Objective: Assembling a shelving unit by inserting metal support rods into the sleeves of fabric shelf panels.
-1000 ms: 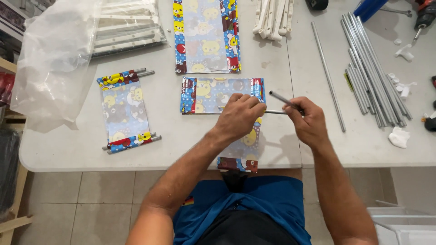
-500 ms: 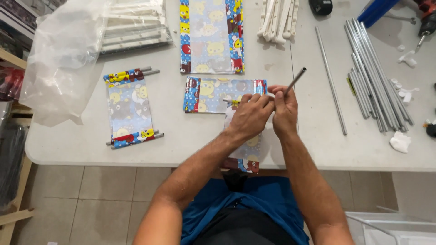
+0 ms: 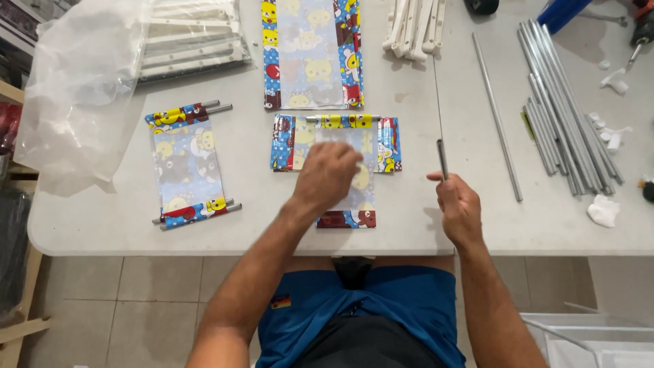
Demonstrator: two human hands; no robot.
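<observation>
My left hand lies palm down on a patterned cartoon-print fabric panel that has a short rod through its top sleeve; the hand is motion-blurred. That panel rests across another colourful panel on the white table. My right hand holds a short grey metal rod upright, to the right of the panels and apart from them.
A finished panel with rods at both ends lies at left. A larger stack of printed fabric sits at the back. Long metal rods lie at right, white plastic parts behind, a clear plastic bag at far left.
My hands have separated: the left dropped flat onto the panel, the right pulled away to the right with a short rod. One rod now sits in the panel's top sleeve.
</observation>
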